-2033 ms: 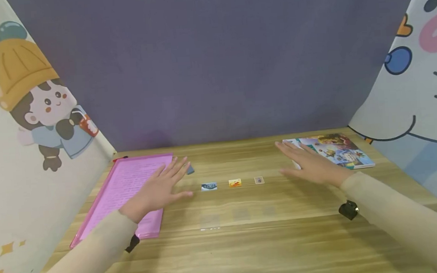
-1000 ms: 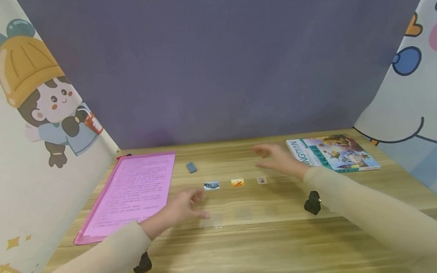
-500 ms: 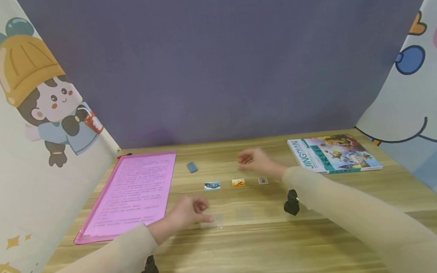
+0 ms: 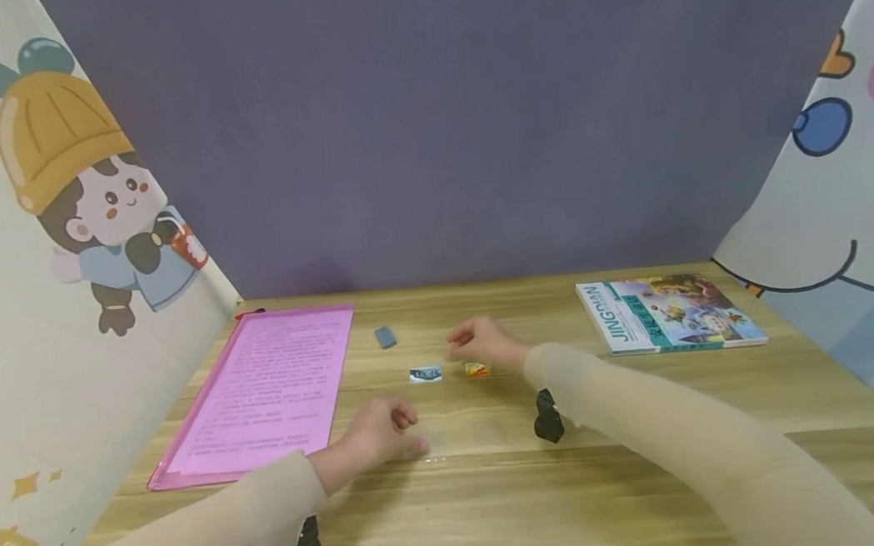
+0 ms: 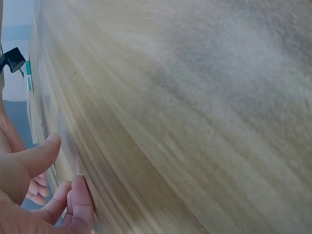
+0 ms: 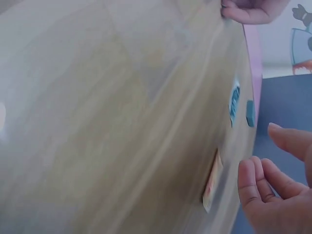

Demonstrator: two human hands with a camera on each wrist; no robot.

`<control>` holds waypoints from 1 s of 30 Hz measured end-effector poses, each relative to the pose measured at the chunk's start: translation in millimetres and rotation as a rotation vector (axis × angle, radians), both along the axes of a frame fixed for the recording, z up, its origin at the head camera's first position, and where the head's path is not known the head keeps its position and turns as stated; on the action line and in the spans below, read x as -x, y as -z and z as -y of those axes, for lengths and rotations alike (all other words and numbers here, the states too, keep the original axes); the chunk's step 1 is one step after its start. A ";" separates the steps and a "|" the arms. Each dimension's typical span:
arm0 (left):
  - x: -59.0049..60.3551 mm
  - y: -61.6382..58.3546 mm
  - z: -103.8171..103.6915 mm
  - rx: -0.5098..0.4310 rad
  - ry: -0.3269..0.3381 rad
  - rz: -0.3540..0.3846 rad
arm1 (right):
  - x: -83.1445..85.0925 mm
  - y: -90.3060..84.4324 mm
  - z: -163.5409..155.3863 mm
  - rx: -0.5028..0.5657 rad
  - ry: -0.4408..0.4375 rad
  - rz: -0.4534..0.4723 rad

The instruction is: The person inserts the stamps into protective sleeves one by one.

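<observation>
While the left hand [image 4: 375, 434] rests loosely curled and holding nothing on the desk [image 4: 645, 477] at lower centre, the right hand [image 4: 479, 341], fingers curled but gripping nothing, hovers just above the orange sticker [image 4: 476, 370] mid-frame, so the step looks like reaching, and pinching it calls for a small descent.

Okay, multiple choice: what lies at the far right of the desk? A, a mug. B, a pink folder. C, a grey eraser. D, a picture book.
D: the picture book lies flat at the desk's far right; the pink folder is on the left and the grey eraser just beside it.
</observation>
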State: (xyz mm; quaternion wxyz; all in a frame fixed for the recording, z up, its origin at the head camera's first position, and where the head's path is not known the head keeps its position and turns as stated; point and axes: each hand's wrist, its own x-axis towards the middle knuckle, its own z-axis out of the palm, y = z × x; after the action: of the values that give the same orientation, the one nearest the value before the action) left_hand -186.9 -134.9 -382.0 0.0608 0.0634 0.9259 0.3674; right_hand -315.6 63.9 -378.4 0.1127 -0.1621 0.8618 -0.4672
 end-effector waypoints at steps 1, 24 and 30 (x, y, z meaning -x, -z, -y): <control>-0.3 0.0 -0.4 0.006 0.000 -0.003 | -0.2 2.3 3.0 0.002 0.008 0.013; 0.9 5.8 -3.5 0.032 0.066 -0.063 | -6.2 11.5 35.8 -0.179 0.069 -0.003; 0.9 2.3 -4.0 0.038 0.064 -0.026 | -6.2 11.6 39.3 -0.189 0.066 0.007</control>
State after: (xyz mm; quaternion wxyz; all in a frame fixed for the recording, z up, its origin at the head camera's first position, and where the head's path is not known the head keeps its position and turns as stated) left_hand -187.8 -131.0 -384.3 0.0619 0.0964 0.9309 0.3468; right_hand -309.4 24.7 -390.0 0.1150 -0.1203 0.9066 -0.3878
